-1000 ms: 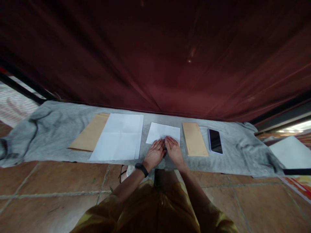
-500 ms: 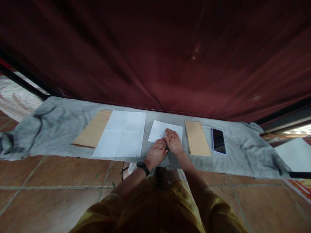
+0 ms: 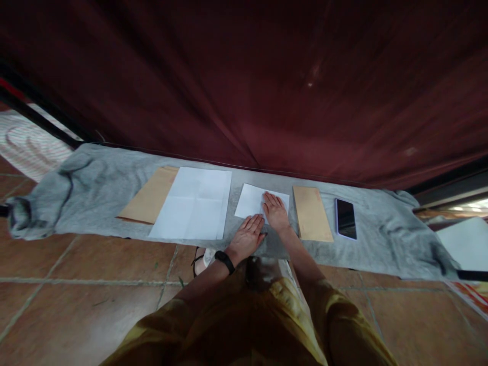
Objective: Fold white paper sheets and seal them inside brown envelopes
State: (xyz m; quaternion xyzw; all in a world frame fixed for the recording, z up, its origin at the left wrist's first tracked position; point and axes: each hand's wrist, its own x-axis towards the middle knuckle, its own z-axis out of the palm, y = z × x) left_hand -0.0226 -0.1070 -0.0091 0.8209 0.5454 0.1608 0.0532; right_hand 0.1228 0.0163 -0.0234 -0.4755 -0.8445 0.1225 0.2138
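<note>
Small white paper (image 3: 247,201): five o'clock portion hidden beneath the right hand (image 3: 276,212). Leftmost brown stack (image 3: 148,198): three o'clock side covered by large white sheets (image 3: 194,203). Striped cloth (image 3: 30,137): cropped at nine o'clock.

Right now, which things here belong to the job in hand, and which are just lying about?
In the job:
small white paper, under right hand
probably large white sheets
perhaps left brown paper, right brown paper

Apparently lying about:
phone

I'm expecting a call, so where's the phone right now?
In the head view, the phone lies on the gray cloth, right of your right hand, just past the nearest brown paper.
</note>
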